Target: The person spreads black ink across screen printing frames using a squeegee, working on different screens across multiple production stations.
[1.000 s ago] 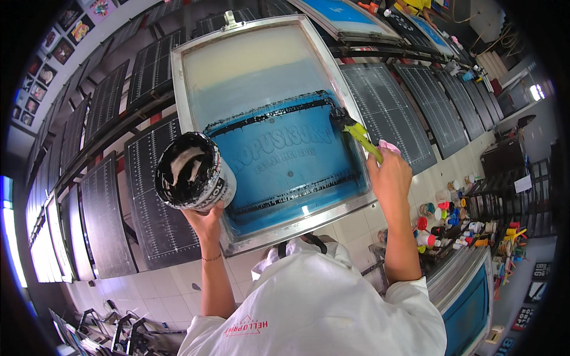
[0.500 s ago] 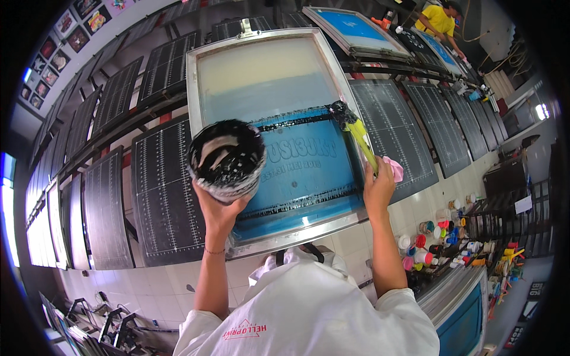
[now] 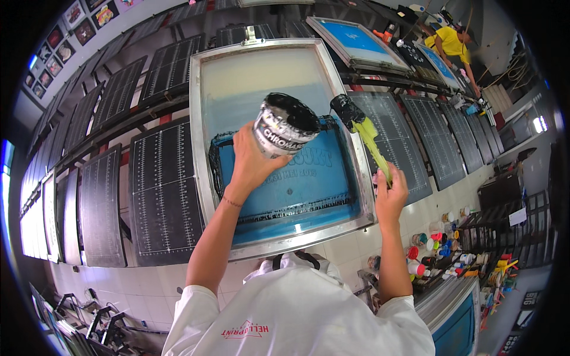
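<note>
A tub of black ink (image 3: pixel 278 139) is tilted to the right above the screen, its inside and rim coated black. My left hand (image 3: pixel 252 160) is wrapped round its side. My right hand (image 3: pixel 392 185) grips the handle of a yellow-green spatula (image 3: pixel 369 139), whose wide end carries a thick lump of black ink (image 3: pixel 347 110) over the screen's right rail. Beneath lies a printing screen with a metal frame (image 3: pixel 297 237). Its blue mesh (image 3: pixel 279 196) shows faint lettering, partly hidden by the tub, with black ink smeared in bands around it.
Black platens with white grid marks stand left (image 3: pixel 163 190) and right (image 3: pixel 389 142). Another blue screen (image 3: pixel 356 44) lies beyond. A person in a yellow shirt (image 3: pixel 449 44) is at the far right. Several ink tubs (image 3: pixel 418 268) crowd the lower right.
My left hand has brought the tub right and away from me, tipping it and uncovering the ink band on the left. The spatula has shifted slightly right, outward over the rail.
</note>
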Available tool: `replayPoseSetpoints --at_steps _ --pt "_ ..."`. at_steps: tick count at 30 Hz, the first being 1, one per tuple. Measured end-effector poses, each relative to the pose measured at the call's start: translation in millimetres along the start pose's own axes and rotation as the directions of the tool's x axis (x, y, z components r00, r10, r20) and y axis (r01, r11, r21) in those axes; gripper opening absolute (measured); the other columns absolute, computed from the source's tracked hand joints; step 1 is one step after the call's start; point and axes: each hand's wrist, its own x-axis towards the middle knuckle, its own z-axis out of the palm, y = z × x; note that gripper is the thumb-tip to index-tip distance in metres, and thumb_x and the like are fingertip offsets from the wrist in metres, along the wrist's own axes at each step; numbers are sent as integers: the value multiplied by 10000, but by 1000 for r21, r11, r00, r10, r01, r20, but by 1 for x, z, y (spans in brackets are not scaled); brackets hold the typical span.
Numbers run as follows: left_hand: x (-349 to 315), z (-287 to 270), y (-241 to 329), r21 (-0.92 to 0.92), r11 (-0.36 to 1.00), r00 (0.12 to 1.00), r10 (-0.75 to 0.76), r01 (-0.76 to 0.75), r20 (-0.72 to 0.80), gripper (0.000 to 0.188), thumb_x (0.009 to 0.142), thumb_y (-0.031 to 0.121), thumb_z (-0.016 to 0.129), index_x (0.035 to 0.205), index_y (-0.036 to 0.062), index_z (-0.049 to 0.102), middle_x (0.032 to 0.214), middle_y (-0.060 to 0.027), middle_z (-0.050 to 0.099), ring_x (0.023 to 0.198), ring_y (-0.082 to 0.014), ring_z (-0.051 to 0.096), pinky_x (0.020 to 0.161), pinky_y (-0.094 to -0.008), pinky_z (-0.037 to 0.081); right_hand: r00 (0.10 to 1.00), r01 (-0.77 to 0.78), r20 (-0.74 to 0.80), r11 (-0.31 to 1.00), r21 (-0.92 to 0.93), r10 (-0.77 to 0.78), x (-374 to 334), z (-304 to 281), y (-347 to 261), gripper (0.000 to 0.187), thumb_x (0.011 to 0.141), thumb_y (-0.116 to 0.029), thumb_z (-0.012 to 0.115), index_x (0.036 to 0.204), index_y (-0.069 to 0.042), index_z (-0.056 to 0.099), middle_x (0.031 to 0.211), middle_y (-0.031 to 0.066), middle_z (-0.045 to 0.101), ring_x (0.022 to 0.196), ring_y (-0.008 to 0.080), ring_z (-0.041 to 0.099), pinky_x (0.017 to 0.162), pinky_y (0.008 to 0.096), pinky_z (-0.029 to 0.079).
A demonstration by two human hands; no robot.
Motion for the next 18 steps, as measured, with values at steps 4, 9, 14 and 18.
replayPoseSetpoints --at_steps 4,9,14,18 --pt "20 20 2 -21 997 996 80 -79 38 958 577 358 872 1317 -51 420 1243 -209 479 1184 -374 416 1057 -466 340 955 297 7 954 -26 -297 28 -38 -36 275 893 -72 672 1164 -33 651 877 116 605 734 256 608 613 359 475" --pt "25 16 17 -34 994 994 105 -104 43 971 575 374 866 1323 -51 416 1231 -208 492 1157 -371 433 1037 -457 358 683 730 255 626 -275 -685 69 -75 -94 321 733 0 723 1047 -62 699 859 20 584 718 217 555 601 339 477" --pt "21 3 9 -46 999 999 13 -15 -36 961 582 366 871 1310 -66 417 1193 -205 503 1141 -364 432 1026 -453 355 632 771 365 603 -204 -684 89 -102 -104 301 733 -1 733 1027 -50 694 872 38 588 750 233 561 633 345 478" --pt "18 3 3 -102 994 996 -44 35 -84 931 592 363 871 1279 -80 425 1207 -220 497 1175 -370 406 1048 -466 335 679 724 352 666 -180 -644 82 -108 -101 297 740 6 731 1030 -41 686 893 63 600 786 258 582 653 361 484"
